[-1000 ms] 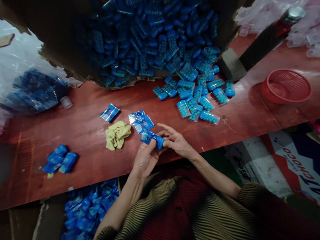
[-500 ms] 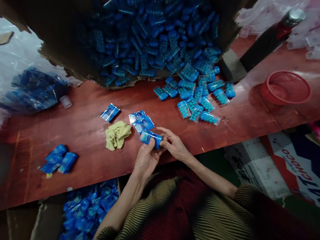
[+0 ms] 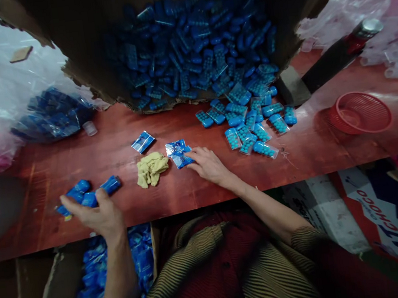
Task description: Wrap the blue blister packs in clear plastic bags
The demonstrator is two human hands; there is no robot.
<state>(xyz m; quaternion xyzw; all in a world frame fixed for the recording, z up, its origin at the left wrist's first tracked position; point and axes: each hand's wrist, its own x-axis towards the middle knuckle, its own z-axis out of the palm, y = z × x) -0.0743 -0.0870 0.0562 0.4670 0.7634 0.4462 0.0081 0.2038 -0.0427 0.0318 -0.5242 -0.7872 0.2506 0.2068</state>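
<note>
My left hand (image 3: 100,216) is over the left part of the table, fingers spread and nothing gripped. Just past its fingers lie several small filled blue packets (image 3: 110,185), one of them at an angle close to the thumb. My right hand (image 3: 209,166) reaches over the middle of the table with its fingers stretched out. Its fingertips touch the edge of a few flat blue printed sachets (image 3: 179,152). A crumpled yellow-green cloth or glove (image 3: 152,168) lies between the hands, and another blue sachet (image 3: 143,141) lies behind it.
Clear containers with blue beads (image 3: 244,133) spill from a torn cardboard box (image 3: 83,81) at the back. On the right stand a red basket (image 3: 361,113) and a black cylinder with a metal end (image 3: 334,60). Below the table's front edge is a heap of blue packets (image 3: 143,254).
My hands have parted. The left moved left, and the blue packet it held now lies among the others there. The right shifted onto the flat sachets.
</note>
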